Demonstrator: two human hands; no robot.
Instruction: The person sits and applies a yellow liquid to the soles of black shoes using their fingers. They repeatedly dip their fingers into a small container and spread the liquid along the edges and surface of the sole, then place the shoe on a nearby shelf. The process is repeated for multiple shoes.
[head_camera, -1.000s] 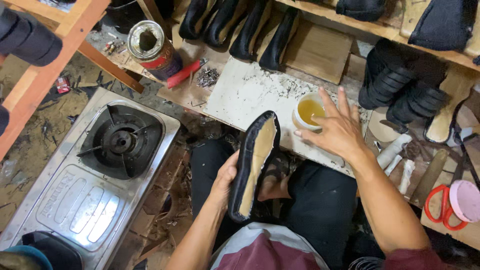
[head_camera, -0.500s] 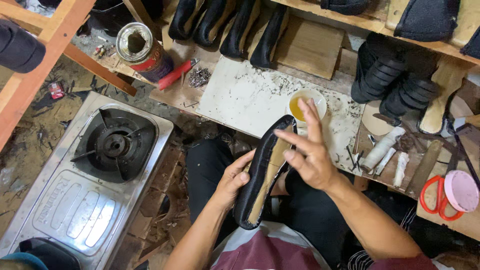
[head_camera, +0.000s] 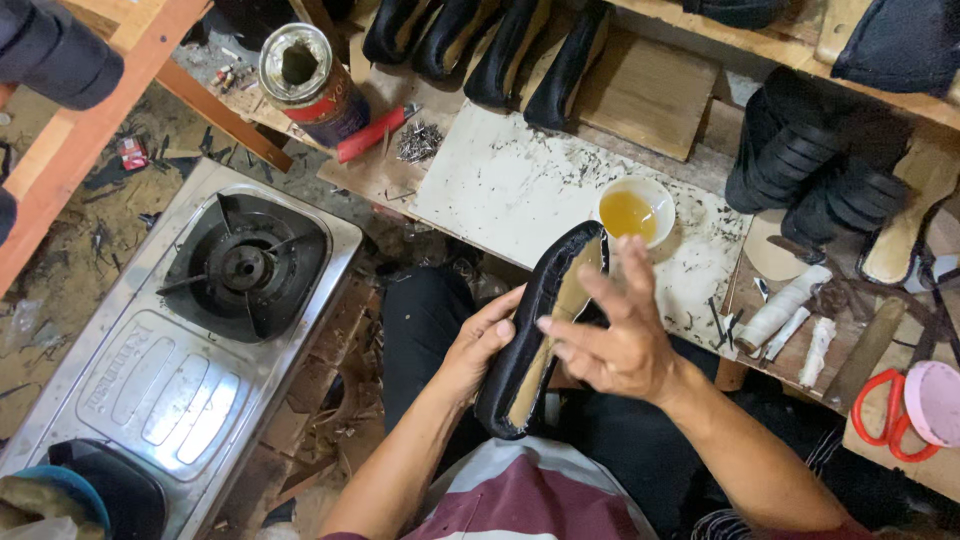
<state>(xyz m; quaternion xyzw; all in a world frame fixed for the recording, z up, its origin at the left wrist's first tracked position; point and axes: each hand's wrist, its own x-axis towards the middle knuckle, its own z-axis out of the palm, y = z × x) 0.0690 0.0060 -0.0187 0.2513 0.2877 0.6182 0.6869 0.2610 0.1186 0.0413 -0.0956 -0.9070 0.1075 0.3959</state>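
From the head camera, the left hand (head_camera: 487, 340) grips a black shoe (head_camera: 540, 335) from its left side, fingers curled around the edge, holding it bottom up so the tan sole faces the camera. The shoe runs lengthwise away from the body, its toe end close to a small white bowl (head_camera: 637, 211) of yellow liquid that stands on a scuffed white board (head_camera: 510, 190) just beyond the hands.

The right hand (head_camera: 615, 335) is loose and grasps nothing; its fingers are spread and its fingertips (head_camera: 548, 324) rest on or just over the tan sole near the middle.

To the right of the right hand lie white rolls (head_camera: 790, 310) on a wooden bench, and farther right red-handled scissors (head_camera: 885, 410) beside a pink round lid (head_camera: 935, 400). Beyond the bowl, a row of black shoes (head_camera: 500, 45) leans on a shelf. Well to the left of the left hand sits a single-burner gas stove (head_camera: 200, 320) on the floor, and beyond it an open tin can (head_camera: 305, 70) beside a red-handled tool (head_camera: 372, 133).
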